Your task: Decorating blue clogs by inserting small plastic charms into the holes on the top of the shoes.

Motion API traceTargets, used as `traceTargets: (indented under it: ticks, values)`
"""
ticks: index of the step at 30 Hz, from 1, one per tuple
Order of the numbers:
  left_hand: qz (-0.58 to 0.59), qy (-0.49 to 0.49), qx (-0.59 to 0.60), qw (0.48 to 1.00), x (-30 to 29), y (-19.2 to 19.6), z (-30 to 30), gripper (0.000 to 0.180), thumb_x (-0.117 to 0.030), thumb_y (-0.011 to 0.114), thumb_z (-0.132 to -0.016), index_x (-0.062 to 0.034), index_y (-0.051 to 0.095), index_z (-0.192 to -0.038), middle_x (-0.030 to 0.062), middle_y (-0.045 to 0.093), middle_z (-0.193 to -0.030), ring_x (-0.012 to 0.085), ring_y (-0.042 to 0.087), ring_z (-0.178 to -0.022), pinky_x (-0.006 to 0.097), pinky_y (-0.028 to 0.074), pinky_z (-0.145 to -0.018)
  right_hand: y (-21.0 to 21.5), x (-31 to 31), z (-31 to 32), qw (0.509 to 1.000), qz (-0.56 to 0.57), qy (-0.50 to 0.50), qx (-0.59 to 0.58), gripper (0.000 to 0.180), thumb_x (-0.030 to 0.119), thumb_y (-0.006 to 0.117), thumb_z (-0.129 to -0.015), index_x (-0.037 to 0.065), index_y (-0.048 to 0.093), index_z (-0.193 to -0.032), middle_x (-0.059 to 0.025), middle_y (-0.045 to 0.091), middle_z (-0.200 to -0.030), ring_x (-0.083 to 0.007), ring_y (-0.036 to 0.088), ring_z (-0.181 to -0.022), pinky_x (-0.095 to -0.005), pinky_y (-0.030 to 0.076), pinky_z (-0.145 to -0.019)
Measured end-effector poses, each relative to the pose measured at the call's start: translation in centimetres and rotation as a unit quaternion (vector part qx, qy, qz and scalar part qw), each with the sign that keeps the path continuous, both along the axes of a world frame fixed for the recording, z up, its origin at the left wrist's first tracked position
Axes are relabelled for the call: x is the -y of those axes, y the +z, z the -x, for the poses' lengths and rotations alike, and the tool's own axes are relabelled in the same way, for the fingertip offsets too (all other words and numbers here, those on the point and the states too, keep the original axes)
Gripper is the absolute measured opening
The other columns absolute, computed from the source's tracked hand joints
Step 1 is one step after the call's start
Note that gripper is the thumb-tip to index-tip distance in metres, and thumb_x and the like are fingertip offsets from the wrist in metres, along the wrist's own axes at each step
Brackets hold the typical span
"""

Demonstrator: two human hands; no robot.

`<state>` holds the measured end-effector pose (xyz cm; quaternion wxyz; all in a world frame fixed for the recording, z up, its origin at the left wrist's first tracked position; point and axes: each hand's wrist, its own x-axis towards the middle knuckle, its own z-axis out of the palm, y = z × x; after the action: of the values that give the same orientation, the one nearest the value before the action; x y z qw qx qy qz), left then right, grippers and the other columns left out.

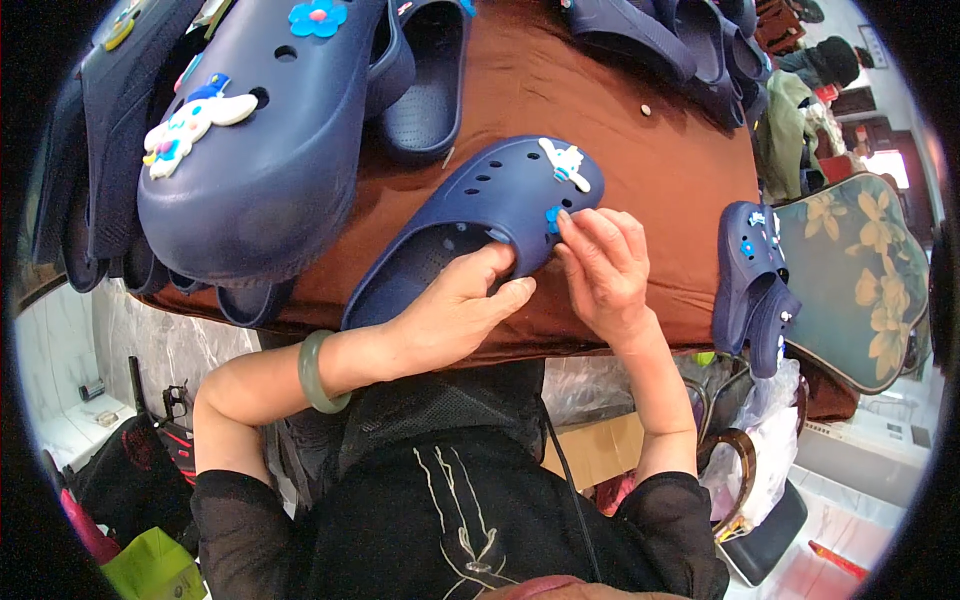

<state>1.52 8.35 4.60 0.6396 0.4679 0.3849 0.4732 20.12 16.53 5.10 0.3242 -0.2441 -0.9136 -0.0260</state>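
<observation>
A navy clog (pixel 470 205) with ventilation holes lies tilted on the brown cloth in front of me. My left hand (pixel 445 310), a green bangle on its wrist, grips the clog at its opening, with the fingers partly hidden inside the upper. My right hand (pixel 608 275) pinches a small blue flower charm (pixel 553 218) against the holes on the clog's right side. Whether the charm's stem is seated cannot be seen. Closer to the toe sits a white character charm (pixel 566 168) with long ears.
Several navy clogs crowd the left, a large one (pixel 255 190) nearest, bearing charms. More clogs (pixel 690 45) lie at the far right. A charm-decorated pair (pixel 748 270) is at the right edge of the brown cloth (pixel 685 200), beside a floral-backed chair (pixel 850 270).
</observation>
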Motion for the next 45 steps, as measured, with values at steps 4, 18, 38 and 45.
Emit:
traceTargets:
  ticks: [4, 18, 38, 45]
  values:
    - [-0.007, -0.002, 0.0, 1.0, 0.0, -0.8, -0.2, 0.018, -0.013, 0.052, -0.091, 0.0031, 0.052, -0.097, -0.002, 0.046, -0.084, 0.0067, 0.04, -0.078, 0.026, 0.039, -0.067, -0.3, 0.9, -0.5, 0.999, 0.024, -0.007, 0.027, 0.04, 0.009, 0.068, -0.07, 0.0, 0.061, -0.109, -0.0086, 0.054, -0.106, -0.0255, 0.051, -0.095, -0.0417, 0.039, -0.084]
    - [-0.014, 0.091, -0.054, 0.994, -2.0, -0.2, -1.7, 0.024, -0.01, 0.053, -0.084, 0.0033, 0.052, -0.105, 0.0025, 0.053, -0.094, 0.0102, 0.048, -0.087, 0.029, 0.041, -0.077, 0.9, -1.0, -1.2, 0.997, 0.03, 0.046, 0.059, 0.038, 0.006, 0.066, -0.069, 0.005, 0.063, -0.107, -0.0038, 0.055, -0.096, -0.0215, 0.052, -0.093, -0.041, 0.037, -0.084]
    - [-0.091, 0.098, -0.063, 0.989, -1.6, -1.1, -2.1, 0.032, -0.019, 0.055, -0.089, 0.0052, 0.053, -0.11, 0.0161, 0.06, -0.091, 0.0195, 0.054, -0.087, 0.034, 0.044, -0.082, 3.8, -4.5, -2.0, 0.97, 0.241, 0.028, -0.02, 0.017, 0.007, 0.061, -0.083, 0.003, 0.067, -0.098, -0.0131, 0.064, -0.092, -0.0247, 0.062, -0.085, -0.0318, 0.05, -0.076]
    - [-0.067, 0.064, -0.116, 0.989, -1.7, -1.4, -1.9, 0.031, -0.023, 0.054, -0.089, 0.0057, 0.054, -0.102, 0.0172, 0.056, -0.076, 0.0208, 0.052, -0.071, 0.036, 0.045, -0.071, -3.1, -20.8, -7.1, 0.959, 0.171, -0.223, 0.045, 0.023, 0.015, 0.059, -0.086, 0.007, 0.064, -0.107, -0.0156, 0.062, -0.101, -0.0287, 0.06, -0.094, -0.0344, 0.047, -0.082]
